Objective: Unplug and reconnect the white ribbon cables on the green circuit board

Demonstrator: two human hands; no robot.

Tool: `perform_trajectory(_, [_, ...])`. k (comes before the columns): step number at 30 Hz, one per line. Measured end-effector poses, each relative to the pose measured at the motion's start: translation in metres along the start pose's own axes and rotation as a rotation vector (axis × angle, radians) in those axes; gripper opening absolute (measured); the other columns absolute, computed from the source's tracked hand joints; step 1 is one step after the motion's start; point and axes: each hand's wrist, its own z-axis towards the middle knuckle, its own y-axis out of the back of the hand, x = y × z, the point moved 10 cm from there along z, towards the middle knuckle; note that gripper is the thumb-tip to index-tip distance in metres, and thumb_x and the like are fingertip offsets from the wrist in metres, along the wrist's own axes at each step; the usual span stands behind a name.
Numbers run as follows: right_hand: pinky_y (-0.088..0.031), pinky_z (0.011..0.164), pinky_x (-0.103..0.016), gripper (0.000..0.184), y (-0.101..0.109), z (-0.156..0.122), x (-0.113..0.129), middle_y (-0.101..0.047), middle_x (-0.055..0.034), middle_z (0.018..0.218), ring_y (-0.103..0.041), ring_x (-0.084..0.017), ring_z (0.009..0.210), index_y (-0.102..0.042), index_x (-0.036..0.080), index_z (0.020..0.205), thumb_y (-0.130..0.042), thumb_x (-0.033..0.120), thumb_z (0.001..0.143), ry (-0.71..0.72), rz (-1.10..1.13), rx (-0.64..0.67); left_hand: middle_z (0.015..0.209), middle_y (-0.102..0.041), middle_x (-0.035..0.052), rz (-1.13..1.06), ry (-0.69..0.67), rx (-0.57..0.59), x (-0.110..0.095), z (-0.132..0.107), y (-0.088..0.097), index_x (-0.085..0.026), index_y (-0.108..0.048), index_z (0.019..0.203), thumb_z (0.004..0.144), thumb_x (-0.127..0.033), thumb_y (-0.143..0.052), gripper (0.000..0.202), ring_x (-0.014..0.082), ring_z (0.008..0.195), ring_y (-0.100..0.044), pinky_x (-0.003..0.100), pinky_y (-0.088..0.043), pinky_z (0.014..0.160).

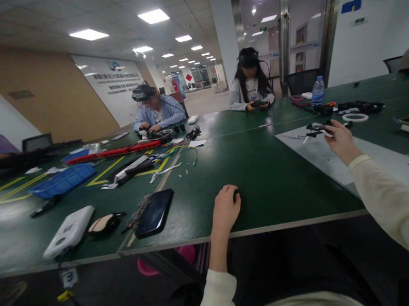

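My left hand (pixel 226 208) rests on the green table (pixel 265 184), its fingers curled around a small black object (pixel 236 194). Most of that object is hidden by the hand, so its kind does not show. Farther out to the right, my right hand (pixel 341 143) reaches over a pale grey board (pixel 374 161) that lies flat. Its thumb and fingers pinch a small dark part (pixel 327 124), too small to name. Just left of those fingertips, several small black and white pieces (pixel 311 130) lie on the board's far corner.
To the left lie a dark smartphone (pixel 155 212), a white power bank (pixel 69 231) and a blue tray (pixel 63 181). A water bottle (pixel 317 91), a white ring (pixel 355 118) and black cables (pixel 363 106) are at the far right. Two people with headgear sit opposite.
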Motion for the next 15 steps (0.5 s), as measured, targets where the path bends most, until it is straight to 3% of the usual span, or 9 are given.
perform_trajectory(5, [-0.049, 0.057, -0.018, 0.040, -0.009, -0.004, 0.039, -0.064, 0.0007, 0.085, -0.058, -0.009, 0.067, -0.063, 0.021, 0.103, -0.059, 0.000, 0.070, 0.117, 0.152, 0.041, 0.112, -0.061, 0.0066, -0.002, -0.004, 0.015, 0.000, 0.000, -0.001, -0.019, -0.061, 0.104, 0.090, -0.017, -0.045, 0.022, 0.0197, 0.104, -0.059, 0.036, -0.047, 0.095])
perform_trajectory(9, [-0.052, 0.061, -0.018, 0.029, -0.023, -0.016, 0.073, -0.065, 0.0006, 0.087, -0.058, -0.007, 0.068, -0.065, 0.021, 0.096, -0.062, 0.005, 0.073, 0.192, 0.231, 0.187, 0.111, -0.062, 0.0068, -0.003, -0.014, 0.005, -0.001, 0.002, -0.001, -0.019, -0.062, 0.104, 0.089, -0.016, -0.045, 0.022, 0.0203, 0.104, -0.059, 0.037, -0.047, 0.096])
perform_trajectory(12, [-0.051, 0.062, -0.017, 0.028, -0.031, -0.034, 0.067, -0.066, 0.0011, 0.085, -0.057, -0.006, 0.066, -0.066, 0.020, 0.095, -0.064, 0.005, 0.071, 0.121, 0.208, 0.272, 0.109, -0.062, 0.0072, -0.006, -0.020, 0.000, -0.003, 0.003, -0.001, -0.019, -0.062, 0.103, 0.089, -0.016, -0.045, 0.022, 0.0206, 0.103, -0.060, 0.037, -0.047, 0.096])
perform_trajectory(15, [-0.050, 0.061, -0.017, 0.033, -0.039, -0.061, 0.036, -0.067, 0.0012, 0.088, -0.058, -0.006, 0.068, -0.067, 0.021, 0.099, -0.068, 0.008, 0.069, 0.006, 0.071, 0.345, 0.110, -0.062, 0.0067, -0.028, -0.011, -0.016, -0.004, 0.003, 0.001, -0.019, -0.062, 0.105, 0.089, -0.016, -0.045, 0.022, 0.0200, 0.103, -0.060, 0.037, -0.048, 0.095])
